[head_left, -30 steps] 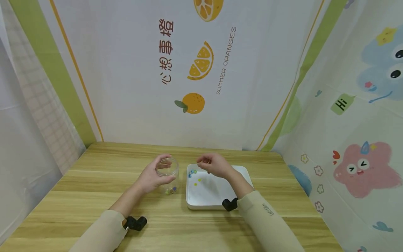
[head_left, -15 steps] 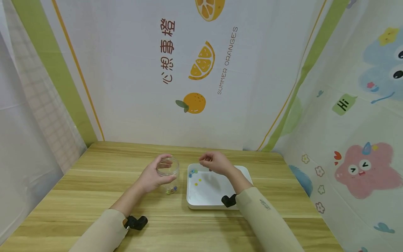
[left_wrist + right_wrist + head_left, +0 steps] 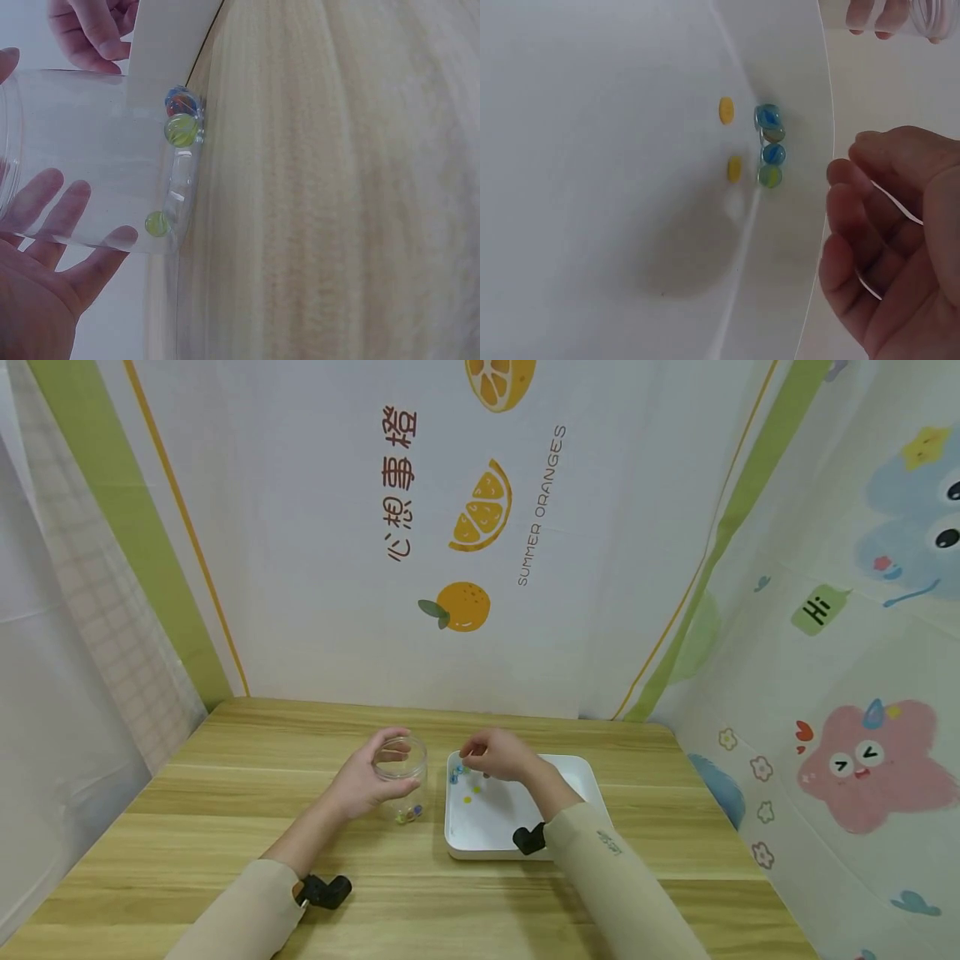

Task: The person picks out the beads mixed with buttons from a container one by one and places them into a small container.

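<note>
Wood-grain table (image 3: 262, 785) below the left hand (image 3: 363, 785), pale hanging (image 3: 322, 568) with orange-fruit prints (image 3: 482, 514) straight beyond it (the lettering (image 3: 397, 474) runs sideways, lol), white cloth (image 3: 52, 693) with a checked strip (image 3: 108, 585) off to its left, and a cartoon-covered sheet (image 3: 862, 668) right of the right hand (image 3: 502, 755). Soft light.

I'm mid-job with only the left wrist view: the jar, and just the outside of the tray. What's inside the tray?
Observer: Several marbles sit bunched along one inner wall of the tray.
Operator: Anything in there besides marbles?
Observer: Two yellow pieces lie on its floor, apart from the marbles.
Operator: My view crops the top of the jar. Is there a lid on it?
Observer: No lid; the head view shows its mouth open.
</note>
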Available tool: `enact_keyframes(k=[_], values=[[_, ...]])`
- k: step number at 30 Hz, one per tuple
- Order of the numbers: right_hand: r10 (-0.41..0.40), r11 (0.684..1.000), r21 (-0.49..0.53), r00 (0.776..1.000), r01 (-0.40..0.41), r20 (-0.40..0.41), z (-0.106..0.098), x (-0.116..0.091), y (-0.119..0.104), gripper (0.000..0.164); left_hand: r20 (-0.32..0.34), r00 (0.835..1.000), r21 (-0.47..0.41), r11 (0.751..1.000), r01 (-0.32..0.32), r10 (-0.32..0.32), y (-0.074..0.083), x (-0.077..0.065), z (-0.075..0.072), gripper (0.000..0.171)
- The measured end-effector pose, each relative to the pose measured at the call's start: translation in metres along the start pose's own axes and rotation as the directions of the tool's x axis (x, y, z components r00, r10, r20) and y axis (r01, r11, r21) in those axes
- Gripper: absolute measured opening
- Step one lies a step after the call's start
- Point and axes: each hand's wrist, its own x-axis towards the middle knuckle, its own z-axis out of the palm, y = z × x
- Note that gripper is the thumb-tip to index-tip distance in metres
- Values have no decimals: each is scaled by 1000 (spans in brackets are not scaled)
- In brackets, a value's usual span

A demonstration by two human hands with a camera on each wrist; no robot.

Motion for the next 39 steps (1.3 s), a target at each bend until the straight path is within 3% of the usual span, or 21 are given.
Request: enact_keyframes(k=[10, 20, 39], values=[[38, 998, -61, 992, -30, 122, 6, 6, -9, 19, 0, 1000, -8, 1000, 3, -3, 0, 0, 0, 80], [65, 997, -54, 982, -57, 175, 12, 9, -14, 25, 3, 1000, -11, 1000, 14, -14, 0, 0, 1, 80], [134, 990, -77, 973, -121, 186, 14, 8, -19, 28, 5, 1000, -5, 1000, -1, 1, 1, -1, 1, 80]])
